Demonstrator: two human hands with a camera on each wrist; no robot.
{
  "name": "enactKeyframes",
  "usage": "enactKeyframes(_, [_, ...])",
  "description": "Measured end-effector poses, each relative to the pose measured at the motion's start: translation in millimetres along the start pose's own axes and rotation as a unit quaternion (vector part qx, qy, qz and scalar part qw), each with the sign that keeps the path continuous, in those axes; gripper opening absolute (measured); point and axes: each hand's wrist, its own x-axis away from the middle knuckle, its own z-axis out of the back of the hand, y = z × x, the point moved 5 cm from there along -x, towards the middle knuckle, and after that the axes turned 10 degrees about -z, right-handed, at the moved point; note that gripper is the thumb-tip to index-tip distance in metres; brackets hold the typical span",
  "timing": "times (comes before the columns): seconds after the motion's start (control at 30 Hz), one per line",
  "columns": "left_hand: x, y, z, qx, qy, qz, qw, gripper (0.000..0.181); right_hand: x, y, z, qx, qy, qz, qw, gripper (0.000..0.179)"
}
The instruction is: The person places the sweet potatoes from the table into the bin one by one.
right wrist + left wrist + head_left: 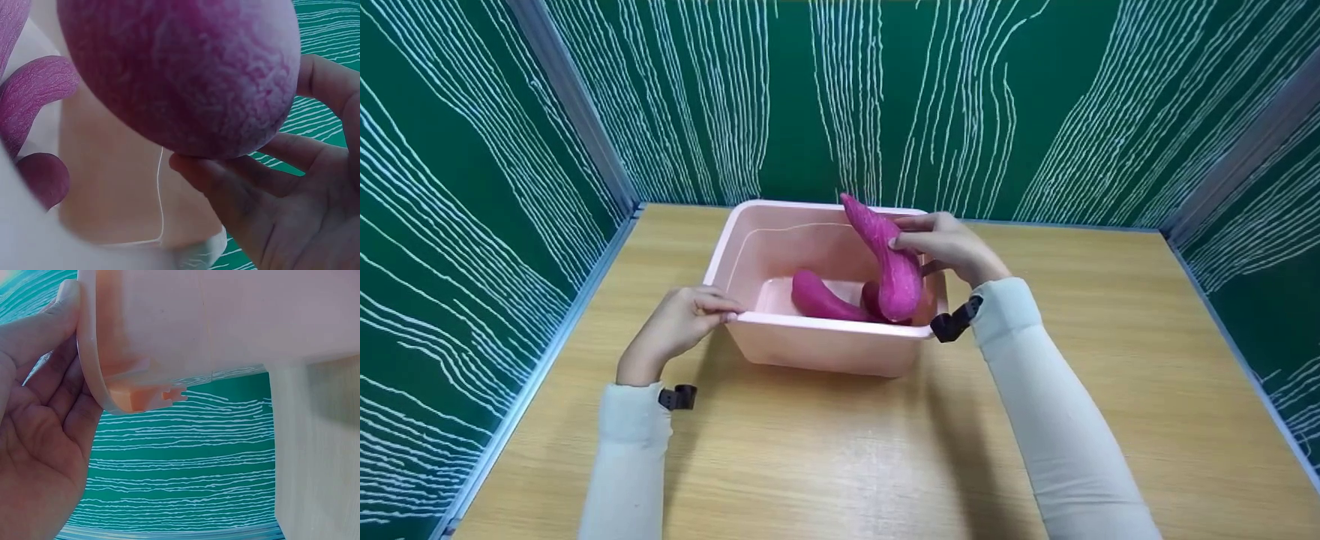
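A pink plastic bin (825,349) stands on the table, and my left hand (679,322) pinches its rim at the near left corner. In the left wrist view, the thumb lies on one side of that rim and the fingers on the other. My right hand (949,244) grips a wrinkled magenta sweet potato (896,266) over the right part of the bin, its narrow tip up and its thick end toward me. Inside lie a curved sweet potato (819,295) and another one (871,297), partly hidden behind the held one.
The light wood table (810,457) runs to green walls (787,105) with wavy white lines at the back and both sides. Metal strips (585,112) edge the walls. A small black camera sits on each wrist, the right one (955,321) close beside the bin's near right corner.
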Motion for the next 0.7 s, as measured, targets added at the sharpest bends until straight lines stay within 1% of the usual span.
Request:
enactKeyframes(0.17, [-0.3,0.8,0.5,0.0,0.002,-0.011,0.9999,0.019,-2.1,-2.6,-3.7,0.009,-0.007,0.004,0.9999,0.055])
enactKeyframes(0.3, [-0.3,-0.3,0.6,0.001,0.004,-0.009,0.9999,0.019,-4.1,-4.4,-6.9,0.017,-0.01,0.004,0.9998,0.056])
enactKeyframes(0.53, [-0.7,1.2,0.1,-0.013,0.005,-0.038,0.9992,0.019,-5.9,-6.0,-9.0,0.026,-0.002,-0.001,0.9997,0.059])
enactKeyframes(0.7, [-0.4,0.5,0.0,-0.009,0.004,-0.033,0.9994,0.019,-5.1,-7.0,-10.1,0.034,-0.003,0.002,0.9994,0.059])
